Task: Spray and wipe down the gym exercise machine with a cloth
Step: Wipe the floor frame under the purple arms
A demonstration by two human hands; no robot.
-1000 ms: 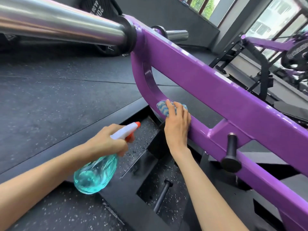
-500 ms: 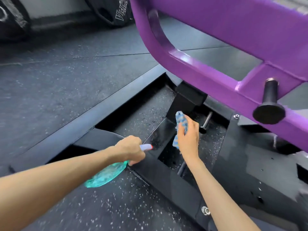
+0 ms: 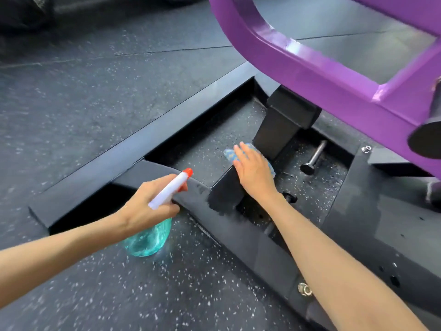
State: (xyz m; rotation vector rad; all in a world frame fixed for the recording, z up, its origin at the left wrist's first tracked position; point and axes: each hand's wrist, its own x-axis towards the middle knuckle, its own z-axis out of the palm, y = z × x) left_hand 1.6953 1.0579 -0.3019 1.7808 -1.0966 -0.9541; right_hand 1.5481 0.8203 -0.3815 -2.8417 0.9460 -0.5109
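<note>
Speckled floor [image 3: 95, 115] surrounds black frame [image 3: 238, 235]; left fingers [image 3: 173, 207] grip bottle [image 3: 148, 240], right fingers [image 3: 245, 155] press cloth [image 3: 229, 155].

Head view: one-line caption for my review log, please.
Right hand presses a blue cloth onto the machine's black base bar while the left hand holds a teal spray bottle beside it.

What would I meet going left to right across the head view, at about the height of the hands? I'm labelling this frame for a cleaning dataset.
spray bottle → right hand → steel pin → bolt → black knob
</note>
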